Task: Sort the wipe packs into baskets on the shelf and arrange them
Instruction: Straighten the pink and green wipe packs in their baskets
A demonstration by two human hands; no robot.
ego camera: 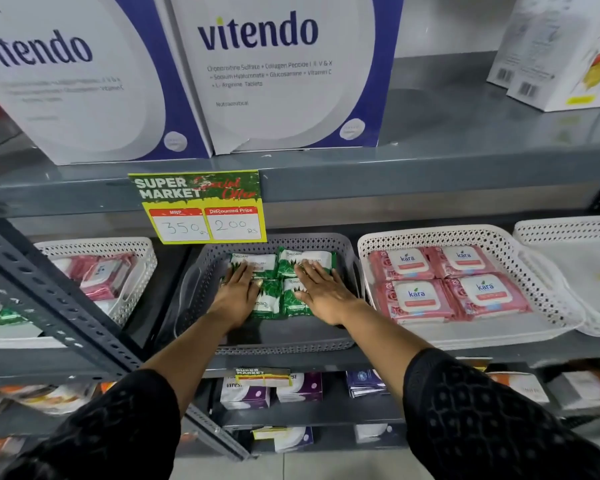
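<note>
Head view: left hand (238, 292) and right hand (321, 292) lie flat, fingers spread, gripping nothing. Under them, glossy green packs (293, 268) fill a perforated grey plastic basket (201, 271).

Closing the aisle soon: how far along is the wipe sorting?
Done: four pink packs sit squared in the white basket. In hand: left hand and right hand lie flat on the green packs in the grey basket. Left: the far-left basket looks jumbled.

Grey metal shelf (413, 355) carries four perforated plastic baskets side by side: white basket (132, 251) at left, grey basket (194, 296) centre, white basket (534, 299) right of it, white basket (568, 233) far right.
</note>
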